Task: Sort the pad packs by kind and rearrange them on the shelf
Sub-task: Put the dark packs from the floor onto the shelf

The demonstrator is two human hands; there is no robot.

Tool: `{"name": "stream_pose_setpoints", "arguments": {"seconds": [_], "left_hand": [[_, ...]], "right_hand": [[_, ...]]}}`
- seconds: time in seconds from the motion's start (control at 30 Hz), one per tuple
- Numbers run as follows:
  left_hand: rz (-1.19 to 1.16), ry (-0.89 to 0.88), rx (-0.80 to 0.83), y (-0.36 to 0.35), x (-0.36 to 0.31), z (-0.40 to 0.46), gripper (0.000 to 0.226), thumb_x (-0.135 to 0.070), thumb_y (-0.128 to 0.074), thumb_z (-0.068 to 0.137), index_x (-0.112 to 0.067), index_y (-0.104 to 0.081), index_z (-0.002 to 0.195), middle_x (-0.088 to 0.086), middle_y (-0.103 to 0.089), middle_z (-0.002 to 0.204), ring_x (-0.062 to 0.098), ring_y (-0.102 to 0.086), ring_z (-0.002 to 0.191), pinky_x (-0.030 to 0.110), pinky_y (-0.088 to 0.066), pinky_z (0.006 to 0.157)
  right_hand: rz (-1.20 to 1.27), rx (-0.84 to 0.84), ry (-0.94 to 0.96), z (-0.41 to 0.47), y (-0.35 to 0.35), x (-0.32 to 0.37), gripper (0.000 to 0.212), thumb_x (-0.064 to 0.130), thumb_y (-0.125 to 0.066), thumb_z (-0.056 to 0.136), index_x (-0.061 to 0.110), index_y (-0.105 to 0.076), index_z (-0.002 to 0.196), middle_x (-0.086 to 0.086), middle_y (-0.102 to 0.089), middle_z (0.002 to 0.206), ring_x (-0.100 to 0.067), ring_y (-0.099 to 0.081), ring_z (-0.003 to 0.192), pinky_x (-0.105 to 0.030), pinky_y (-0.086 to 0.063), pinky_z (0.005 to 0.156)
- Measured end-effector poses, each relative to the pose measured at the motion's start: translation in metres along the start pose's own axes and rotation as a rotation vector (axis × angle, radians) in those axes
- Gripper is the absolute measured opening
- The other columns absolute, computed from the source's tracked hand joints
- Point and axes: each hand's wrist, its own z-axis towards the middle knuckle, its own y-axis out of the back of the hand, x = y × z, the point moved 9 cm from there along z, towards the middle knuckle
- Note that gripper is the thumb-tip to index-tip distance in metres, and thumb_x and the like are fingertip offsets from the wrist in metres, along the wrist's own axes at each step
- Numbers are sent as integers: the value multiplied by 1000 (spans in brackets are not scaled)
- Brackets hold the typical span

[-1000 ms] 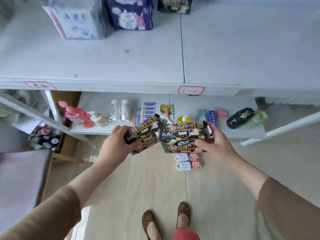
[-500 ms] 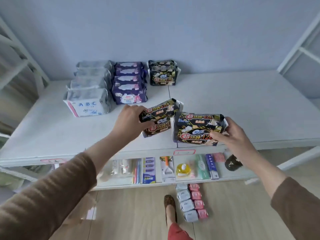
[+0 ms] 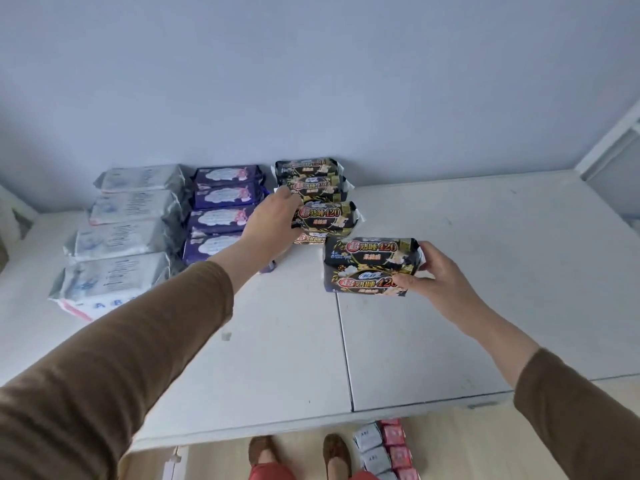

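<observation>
Her left hand (image 3: 273,220) grips a black "420" pack (image 3: 325,216) against the black row at the shelf's (image 3: 467,289) back; her right hand (image 3: 438,271) grasps two more (image 3: 372,265), lifted from below the shelf edge a second ago. Bare white shelf stretches rightward. Grey "ABC" packs (image 3: 114,271) line the left.

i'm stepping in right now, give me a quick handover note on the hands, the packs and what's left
Left hand: grips black packs, setting them in front of the black row at the back of the shelf.
Right hand: holds two more black packs just above the shelf, apart from the row.
Done: grey packs in a left column, purple packs in the next, black column started.
Left: seat both handfuls in the black column, then shelve the small grey and pink packs lying on the floor.
</observation>
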Motion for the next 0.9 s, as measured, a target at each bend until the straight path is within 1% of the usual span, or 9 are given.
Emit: {"name": "stream_pose_setpoints", "arguments": {"seconds": [0.07, 0.2, 0.33, 0.47, 0.57, 0.63, 0.73, 0.83, 0.9], "left_hand": [[14, 5, 12, -7, 7, 12, 44, -23, -76, 79, -13, -58, 119, 4, -49, 109, 26, -57, 96, 39, -51, 74], [34, 27, 49, -18, 21, 26, 43, -29, -73, 83, -16, -53, 119, 4, -51, 107, 27, -57, 98, 40, -51, 69], [71, 19, 84, -20, 28, 32, 47, -37, -72, 83, -23, -47, 120, 2, -53, 101, 26, -56, 95, 40, -52, 67], [153, -8, 191, -18, 30, 33, 57, -54, -71, 80, -26, -52, 126, 3, -53, 117, 25, -47, 114, 44, -51, 86], [123, -12, 257, -12, 33, 28, 66, -49, -72, 81, -26, -47, 138, 3, -45, 134, 25, -41, 126, 47, -46, 99], [101, -12, 227, -1, 33, 21, 62, -37, -72, 85, -25, -47, 140, 4, -44, 138, 26, -42, 127, 45, -44, 101], [63, -9, 129, 17, 30, 4, 47, -26, -66, 87, -23, -55, 133, 3, -48, 133, 25, -46, 121, 40, -46, 95], [36, 17, 79, 25, 25, -17, 41, -29, -64, 89, -23, -57, 129, 1, -51, 130, 23, -47, 118, 43, -49, 90], [19, 44, 60, 27, 21, -31, 40, -31, -64, 90, -24, -57, 129, 0, -52, 129, 22, -47, 118, 43, -50, 89]], "right_hand": [[-5, 15, -3, 14, -12, -2, 42, 21, -80, 80, 32, -61, 115, 17, -72, 102, 2, -61, 85, -6, -44, 70], [-6, 34, 0, 34, -33, -4, 43, 30, -76, 75, 39, -60, 114, 19, -70, 104, -2, -61, 91, -8, -47, 70], [5, 68, 5, 50, -49, -10, 45, 20, -78, 81, 33, -60, 119, 13, -69, 108, -7, -61, 98, -12, -51, 69], [-75, 86, 2, 63, -64, -13, 48, 22, -78, 83, 28, -56, 126, 12, -69, 113, -12, -63, 100, -17, -50, 77], [-96, 82, -19, 71, -72, -17, 48, 23, -77, 84, 27, -54, 127, 13, -68, 113, -8, -64, 96, -26, -50, 79], [-92, 67, -31, 75, -76, -20, 50, 23, -77, 85, 24, -50, 127, 10, -67, 115, -7, -65, 95, -26, -51, 76], [-146, 9, -48, 86, -77, -22, 55, 24, -78, 84, 17, -44, 126, 2, -64, 115, -12, -66, 90, -27, -53, 72], [-189, -15, -51, 96, -80, -21, 56, 23, -79, 83, 16, -43, 125, -1, -64, 114, -13, -66, 83, -26, -51, 68], [-213, -17, -45, 99, -83, -22, 57, 22, -79, 83, 16, -42, 126, -1, -65, 114, -11, -65, 80, -20, -47, 63]]}}
